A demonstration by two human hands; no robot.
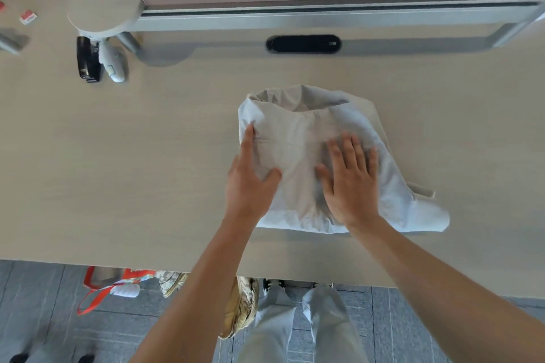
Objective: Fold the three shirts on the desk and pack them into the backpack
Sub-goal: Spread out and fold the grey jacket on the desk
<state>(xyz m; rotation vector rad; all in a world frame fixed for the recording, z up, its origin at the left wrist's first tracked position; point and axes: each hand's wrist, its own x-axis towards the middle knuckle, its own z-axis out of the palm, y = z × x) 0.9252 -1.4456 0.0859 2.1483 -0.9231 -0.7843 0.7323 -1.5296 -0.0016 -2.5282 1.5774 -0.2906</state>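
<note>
Left hand [249,183] and right hand [351,186] lay flat, fingers released, pressing a pale, creased shirt [298,132] (roughly folded, soft cloth) on the wood-grain bench [118,171].

Pale grey-white shirt [298,138] on light wood-grain desk [118,156]; black stapler [88,60], red strap [91,295].

Even, diffuse light reaches me from above; the counter [118,156] reads bright, without glare. Soft shadows lie under my hands, darkest beneath the right hand [349,183], and below the far rail [324,13]. Wide-angle distortion bows the counter's edges. Fine detail is soft throughout, and the far-left corner smears most.
</note>
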